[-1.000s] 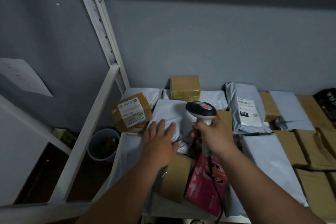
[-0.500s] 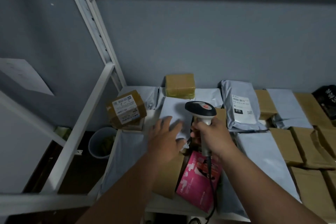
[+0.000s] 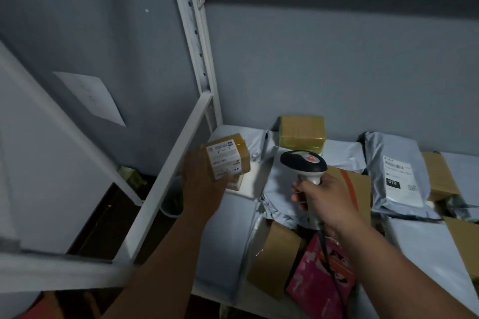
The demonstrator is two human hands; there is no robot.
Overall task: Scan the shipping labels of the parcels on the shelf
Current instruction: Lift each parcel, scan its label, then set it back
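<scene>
My right hand (image 3: 321, 199) grips the handle of a black and white barcode scanner (image 3: 304, 163), whose head points away over the parcels. My left hand (image 3: 202, 184) has reached the small brown box with a white shipping label (image 3: 228, 156) at the shelf's left edge; its fingers lie against the box's near side, blurred, so the grip is unclear. Behind stand a taped brown box (image 3: 302, 132) and a grey mailer with a label marked 010 (image 3: 399, 178). A grey mailer (image 3: 280, 189) lies under the scanner.
The white shelf frame (image 3: 166, 189) runs diagonally at the left, with an upright post (image 3: 197, 46) and an upper shelf above. A pink packet (image 3: 321, 274) and a cardboard parcel (image 3: 272, 256) lie near the front edge. Several brown and grey parcels fill the right side.
My left hand left the grey mailer and moved left to the small labelled box. The camera turned left and came closer. My right hand still holds the scanner.
</scene>
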